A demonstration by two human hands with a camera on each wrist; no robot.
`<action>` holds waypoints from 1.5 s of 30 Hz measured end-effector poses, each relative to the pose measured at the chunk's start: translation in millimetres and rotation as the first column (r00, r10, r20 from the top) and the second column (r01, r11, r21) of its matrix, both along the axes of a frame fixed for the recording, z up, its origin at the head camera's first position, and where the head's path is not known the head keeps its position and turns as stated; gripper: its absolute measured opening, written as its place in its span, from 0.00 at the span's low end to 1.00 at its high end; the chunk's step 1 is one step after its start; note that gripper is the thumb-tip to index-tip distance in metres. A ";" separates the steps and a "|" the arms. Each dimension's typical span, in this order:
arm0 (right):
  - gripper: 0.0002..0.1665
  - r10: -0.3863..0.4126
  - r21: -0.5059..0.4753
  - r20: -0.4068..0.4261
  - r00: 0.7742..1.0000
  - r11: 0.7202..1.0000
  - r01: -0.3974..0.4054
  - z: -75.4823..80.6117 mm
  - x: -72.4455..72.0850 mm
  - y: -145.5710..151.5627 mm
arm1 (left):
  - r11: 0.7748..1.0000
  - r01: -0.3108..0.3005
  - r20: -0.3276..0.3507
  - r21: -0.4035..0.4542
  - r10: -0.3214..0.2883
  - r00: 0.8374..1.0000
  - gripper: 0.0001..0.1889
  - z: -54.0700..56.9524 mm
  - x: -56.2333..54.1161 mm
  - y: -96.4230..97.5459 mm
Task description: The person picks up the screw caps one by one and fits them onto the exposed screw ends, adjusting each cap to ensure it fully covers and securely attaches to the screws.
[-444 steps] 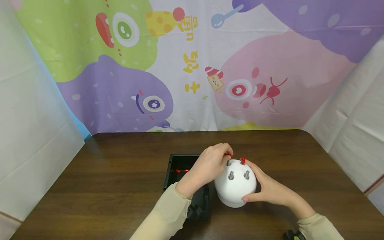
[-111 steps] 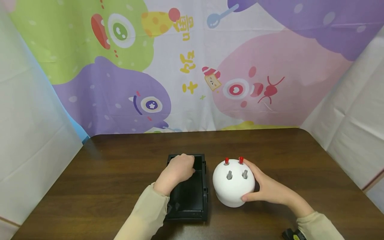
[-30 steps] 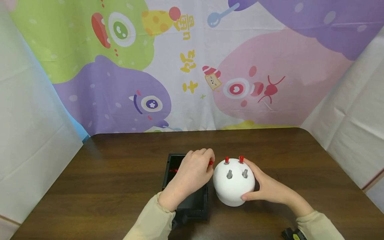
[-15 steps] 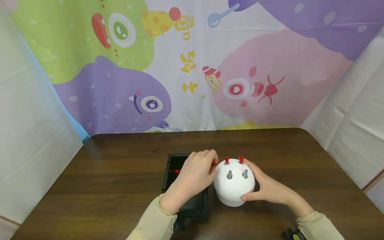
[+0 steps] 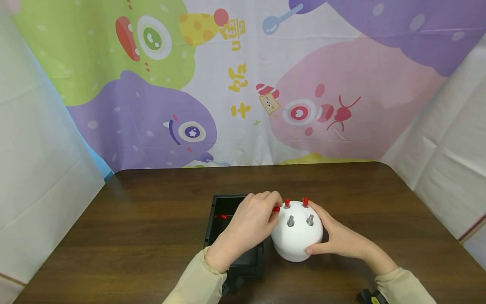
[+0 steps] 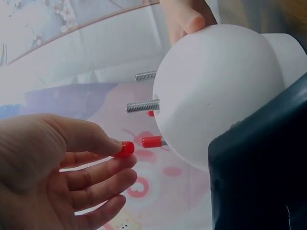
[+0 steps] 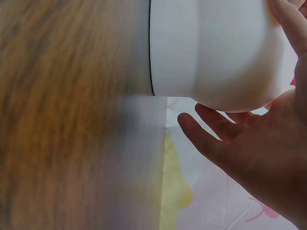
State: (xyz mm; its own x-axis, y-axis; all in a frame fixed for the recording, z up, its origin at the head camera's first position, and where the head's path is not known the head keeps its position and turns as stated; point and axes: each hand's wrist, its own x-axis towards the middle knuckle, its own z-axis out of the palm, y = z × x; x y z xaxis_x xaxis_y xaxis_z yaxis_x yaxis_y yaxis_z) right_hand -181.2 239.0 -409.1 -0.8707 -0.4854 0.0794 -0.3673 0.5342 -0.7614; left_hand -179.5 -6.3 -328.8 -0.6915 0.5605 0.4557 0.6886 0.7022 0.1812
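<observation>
My left hand [image 5: 248, 219] pinches a small red cap [image 6: 125, 149] between thumb and forefinger, beside the left flank of a white ball-shaped body [image 5: 298, 240]. Red caps [image 5: 287, 203] cover the two far threaded bolts on the body's top. The two near bolts [image 5: 290, 221] show bare metal. In the left wrist view the held cap is apart from the bolts, its end towards the capped one. My right hand [image 5: 338, 240] grips the body's right side, thumb in front and fingers behind. Those fingers [image 7: 206, 136] curve along its wall in the right wrist view.
A black tray [image 5: 211, 219] stands left of the white body, partly under my left forearm. Red caps [image 5: 222, 216] lie inside it. A printed cloth [image 5: 243, 139] hangs behind the brown table [image 5: 133, 236]. A black object [image 5: 368, 297] sits by the right sleeve.
Since 14.8 s ago the far left bolt has got its cap and my left hand has dipped into the tray. Over the last second it moved right with another cap. My right hand stays put.
</observation>
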 end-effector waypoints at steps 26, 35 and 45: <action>0.62 0.004 -0.010 0.016 1.000 1.000 -0.004 0.0 0.2 0.2 | 0.998 0.066 -0.071 0.022 -0.065 0.995 0.06 -0.9 4.3 11.5; 0.63 0.007 -0.002 0.003 1.000 1.000 -0.007 0.6 0.0 -0.2 | 0.998 0.068 -0.073 0.006 -0.068 0.995 0.06 -2.5 5.0 14.7; 0.63 0.004 0.018 -0.009 1.000 1.000 -0.004 0.9 0.2 1.1 | 0.997 0.071 -0.063 -0.001 -0.071 0.995 0.06 -2.8 5.2 16.9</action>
